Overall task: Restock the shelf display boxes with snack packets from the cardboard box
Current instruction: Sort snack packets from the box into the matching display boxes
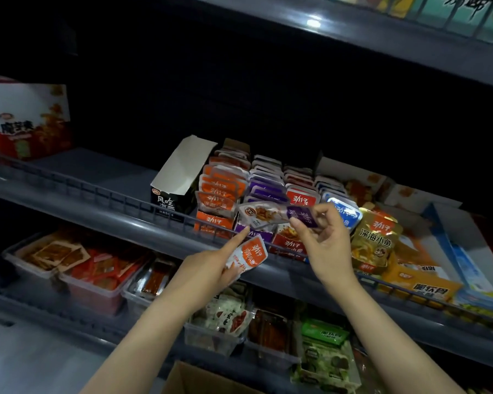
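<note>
Orange packet (246,255) is sitting clamped in my left hand (208,268), forefinger pointing up toward the shelf rail. Just above that grip, the orange display box (215,223) is looking nearly full. My right hand (322,240) is pinching a purple packet (299,216) between thumb and fingers, hovering over the purple box (264,191), which I judge is almost stocked. Below both wrists, the cardboard box (194,379) is waiting; its contents are hidden.
</note>
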Demonstrator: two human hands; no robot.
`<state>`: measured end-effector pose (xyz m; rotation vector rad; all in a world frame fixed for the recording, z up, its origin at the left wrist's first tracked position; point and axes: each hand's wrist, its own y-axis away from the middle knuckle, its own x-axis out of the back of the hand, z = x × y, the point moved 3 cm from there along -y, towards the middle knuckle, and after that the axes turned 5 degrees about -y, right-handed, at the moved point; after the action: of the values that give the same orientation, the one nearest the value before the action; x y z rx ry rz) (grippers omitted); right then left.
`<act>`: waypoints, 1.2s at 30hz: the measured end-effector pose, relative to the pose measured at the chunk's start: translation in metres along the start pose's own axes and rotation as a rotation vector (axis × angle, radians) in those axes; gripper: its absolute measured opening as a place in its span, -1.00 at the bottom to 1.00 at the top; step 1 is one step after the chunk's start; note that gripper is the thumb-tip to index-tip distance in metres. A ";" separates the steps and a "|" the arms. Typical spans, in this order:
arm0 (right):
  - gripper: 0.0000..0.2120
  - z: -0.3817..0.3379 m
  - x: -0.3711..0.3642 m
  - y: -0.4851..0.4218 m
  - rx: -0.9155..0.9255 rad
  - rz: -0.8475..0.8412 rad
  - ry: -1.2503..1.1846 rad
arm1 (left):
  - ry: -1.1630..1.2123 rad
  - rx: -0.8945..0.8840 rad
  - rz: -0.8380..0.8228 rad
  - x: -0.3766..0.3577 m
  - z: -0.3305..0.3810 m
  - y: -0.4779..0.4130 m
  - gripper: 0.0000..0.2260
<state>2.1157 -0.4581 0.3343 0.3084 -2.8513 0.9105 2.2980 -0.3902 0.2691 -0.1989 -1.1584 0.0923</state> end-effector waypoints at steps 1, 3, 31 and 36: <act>-0.83 0.002 0.000 0.001 0.000 -0.007 0.002 | -0.011 0.011 -0.001 0.000 0.001 -0.002 -0.29; -0.84 0.006 0.000 0.002 -0.010 -0.019 0.000 | -0.023 0.038 -0.013 0.001 0.003 -0.005 -0.27; -0.66 0.008 -0.001 -0.007 -0.003 -0.105 0.244 | 0.022 -0.036 -0.037 0.008 0.001 -0.037 -0.26; -0.68 0.002 0.008 -0.011 0.041 -0.220 0.411 | 0.069 -0.038 -0.048 0.013 -0.003 -0.033 -0.30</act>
<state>2.1105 -0.4690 0.3400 0.3800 -2.3741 0.8722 2.3046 -0.4200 0.2865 -0.2062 -1.0957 0.0214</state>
